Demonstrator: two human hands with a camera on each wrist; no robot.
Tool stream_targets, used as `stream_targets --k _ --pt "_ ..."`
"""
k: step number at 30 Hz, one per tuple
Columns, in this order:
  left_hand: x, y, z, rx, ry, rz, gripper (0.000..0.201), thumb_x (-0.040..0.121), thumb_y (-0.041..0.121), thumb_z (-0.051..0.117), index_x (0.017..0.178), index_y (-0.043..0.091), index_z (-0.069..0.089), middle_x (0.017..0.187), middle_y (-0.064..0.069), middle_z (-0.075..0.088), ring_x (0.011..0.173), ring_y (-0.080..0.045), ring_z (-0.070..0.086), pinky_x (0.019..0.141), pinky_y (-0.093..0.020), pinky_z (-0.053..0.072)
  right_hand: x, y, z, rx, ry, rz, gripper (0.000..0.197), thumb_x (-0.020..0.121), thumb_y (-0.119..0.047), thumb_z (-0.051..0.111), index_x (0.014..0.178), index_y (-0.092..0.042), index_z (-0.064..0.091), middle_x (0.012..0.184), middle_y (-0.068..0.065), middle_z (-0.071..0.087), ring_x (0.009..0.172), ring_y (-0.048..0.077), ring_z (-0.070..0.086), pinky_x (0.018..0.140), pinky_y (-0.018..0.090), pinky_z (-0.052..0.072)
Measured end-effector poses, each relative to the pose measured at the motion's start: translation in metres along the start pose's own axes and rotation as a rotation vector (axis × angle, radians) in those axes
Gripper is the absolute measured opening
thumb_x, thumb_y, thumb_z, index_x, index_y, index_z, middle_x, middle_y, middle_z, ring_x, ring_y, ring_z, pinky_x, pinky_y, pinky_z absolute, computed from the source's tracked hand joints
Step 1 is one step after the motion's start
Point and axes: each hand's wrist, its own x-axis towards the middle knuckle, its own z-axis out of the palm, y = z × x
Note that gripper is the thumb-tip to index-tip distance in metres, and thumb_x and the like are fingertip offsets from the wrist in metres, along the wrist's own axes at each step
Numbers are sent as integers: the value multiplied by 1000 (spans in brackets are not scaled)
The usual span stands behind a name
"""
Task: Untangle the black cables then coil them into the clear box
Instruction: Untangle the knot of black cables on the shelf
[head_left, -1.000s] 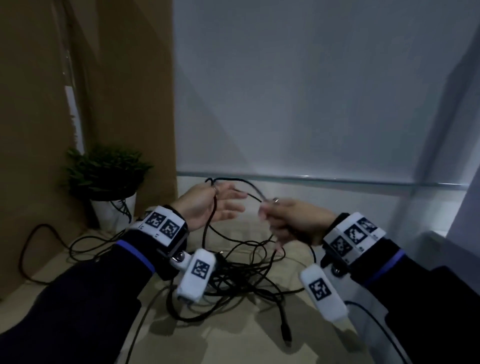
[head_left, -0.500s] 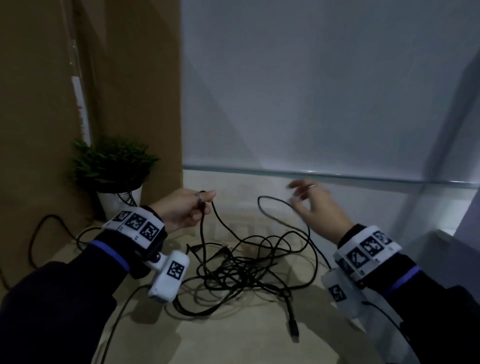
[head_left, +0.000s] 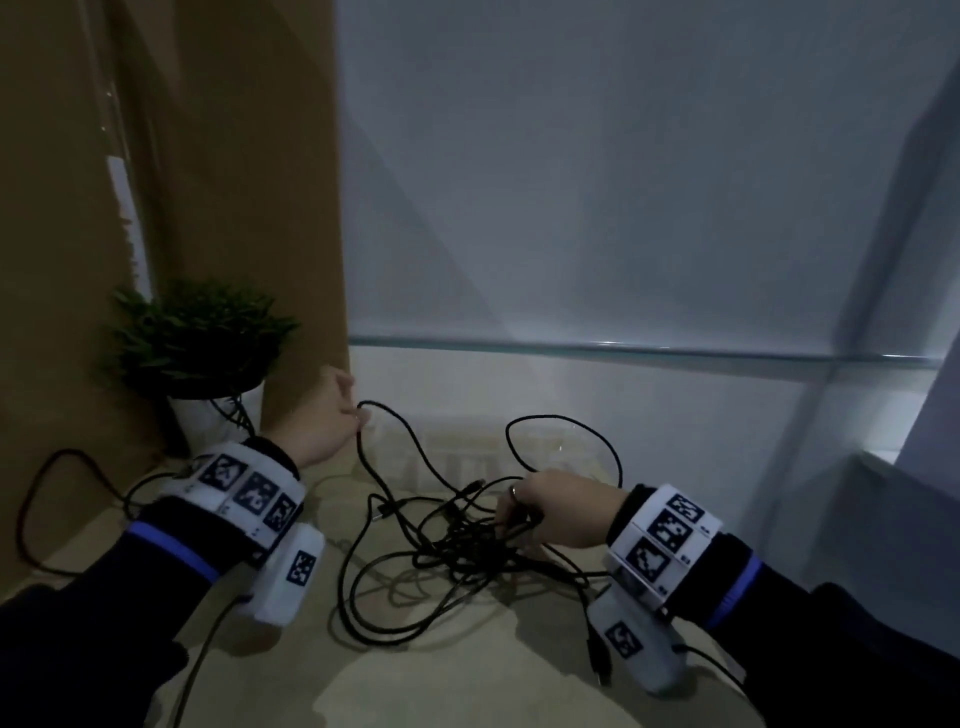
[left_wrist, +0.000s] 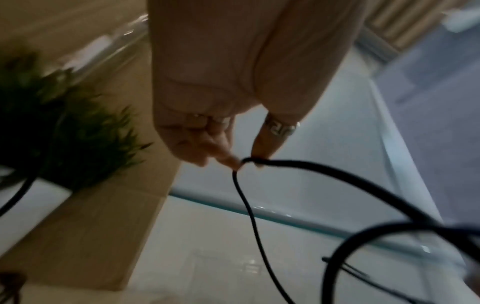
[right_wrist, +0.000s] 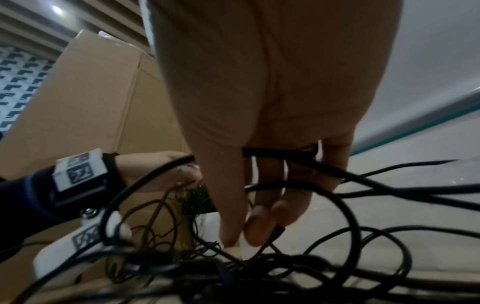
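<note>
A tangle of black cables (head_left: 467, 540) lies on the beige tabletop between my hands. My left hand (head_left: 358, 413) is raised at the left and pinches a bend of one cable (left_wrist: 285, 164) between thumb and fingertips (left_wrist: 228, 158). That strand hangs down into the pile. My right hand (head_left: 511, 514) is low on the right side of the tangle. There its thumb and fingers (right_wrist: 257, 222) pinch a strand, and other loops cross its fingers. The clear box (head_left: 457, 457) stands faintly visible behind the tangle, against the wall.
A small potted plant (head_left: 197, 338) stands at the back left beside a tall cardboard box (head_left: 234, 208). Another black lead (head_left: 31, 499) loops on the table near the pot. A cable plug (head_left: 600, 670) lies near my right wrist. A glass ledge (head_left: 623, 351) runs along the wall.
My right hand let go of the cable end, opened in the air, then dropped onto the tangle and pinched a strand. My left hand moved left, still holding its cable.
</note>
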Motion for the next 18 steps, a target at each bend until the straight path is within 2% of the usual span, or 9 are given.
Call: stream_targets --k 2,3,5,6,7,9,12,15,18 --pt "-4 0 5 350 -26 130 48 90 18 56 132 19 34 123 -8 43 115 -24 38 88 -33 32 1 6 -3 47 30 -11 24 89 -14 60 112 -10 62 110 7 65 92 17 57 75 23 43" --pt "-10 3 8 480 -37 235 46 87 20 58 129 27 39 128 -2 35 122 -21 30 94 -34 26 1 8 -5 80 56 -15 21 87 -14 61 108 -11 63 106 7 66 87 15 57 73 23 44" --pt "-17 9 14 587 -174 445 28 85 34 60 111 39 51 122 11 39 118 -9 35 97 -33 21 1 13 -9 186 148 -32 9 83 -14 67 92 -16 65 92 4 67 78 10 58 71 22 46" --pt "-22 13 16 573 -304 489 17 85 42 60 102 40 56 115 15 49 110 -5 45 98 -32 26 0 15 -12 234 205 -33 8 81 -15 69 83 -20 63 85 3 67 74 8 58 71 22 47" --pt "-26 15 18 531 -448 479 16 83 50 59 94 38 61 104 14 60 99 -6 54 93 -32 36 0 19 -14 257 270 -19 13 79 -18 72 76 -24 61 83 4 66 74 10 57 72 25 47" --pt "-31 18 23 513 -651 401 30 78 60 61 84 31 65 85 6 68 78 -12 62 72 -29 47 0 26 -15 209 384 36 18 76 -27 75 71 -28 58 83 2 58 75 12 52 69 26 42" --pt "-33 20 24 589 -713 384 41 75 59 65 79 18 68 68 1 65 59 -8 53 55 -20 38 -3 31 -12 181 463 127 25 76 -35 74 79 -22 54 72 -4 45 61 5 43 54 16 31" --pt "-32 20 23 536 -715 383 37 76 54 67 73 18 68 57 11 54 51 -1 44 52 -17 32 -11 32 -5 512 344 246 36 84 -35 67 83 -12 39 60 4 54 49 21 55 41 26 43" --pt "-31 18 22 500 -768 373 33 74 54 69 74 22 69 63 13 58 59 0 49 61 -18 37 -23 31 -2 552 137 249 33 93 -38 51 76 -11 44 65 10 62 54 24 60 47 26 49"
